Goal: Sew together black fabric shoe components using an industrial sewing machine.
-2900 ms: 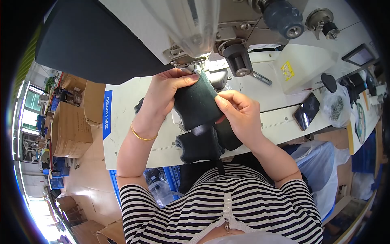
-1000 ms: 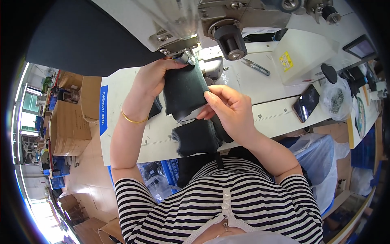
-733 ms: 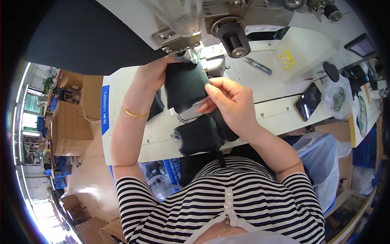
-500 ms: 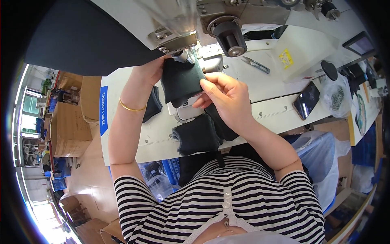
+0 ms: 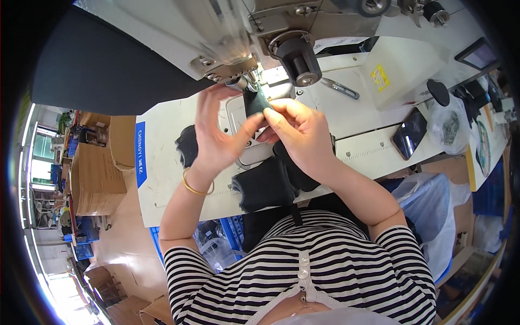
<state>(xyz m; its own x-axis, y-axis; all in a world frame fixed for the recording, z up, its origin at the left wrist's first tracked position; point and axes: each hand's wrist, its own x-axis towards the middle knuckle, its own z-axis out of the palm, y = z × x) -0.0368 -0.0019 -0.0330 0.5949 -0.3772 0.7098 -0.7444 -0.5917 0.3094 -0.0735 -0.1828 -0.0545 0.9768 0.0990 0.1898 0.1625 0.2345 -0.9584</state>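
Observation:
A small piece of dark fabric (image 5: pixel 254 102) hangs below the needle area of a sewing machine (image 5: pixel 234 70), looking narrow and folded. My right hand (image 5: pixel 303 135) pinches its near right edge between thumb and fingers. To the left, my left hand (image 5: pixel 216 130) is open and slightly blurred, fingers raised beside the machine head and thumb stretched toward the fabric by my right fingertips. Whether that thumb touches the fabric, I cannot tell. Folded dark fabric pieces (image 5: pixel 265 184) lie at the table's near edge, partly behind my right hand. Another dark piece (image 5: pixel 187 145) lies behind my left wrist.
A large dark panel (image 5: pixel 114 59) fills the upper left. Thread snips (image 5: pixel 340 88), a phone (image 5: pixel 409 133) and a clear plastic bag (image 5: pixel 448 127) lie on the white table (image 5: pixel 168 187) to the right. Cardboard boxes (image 5: pixel 100 176) stand on the floor at left.
My left hand has let go of the fabric's left side and come nearer, opening. The fabric, spread wide before, now looks narrow. The dark piece at left has shifted left.

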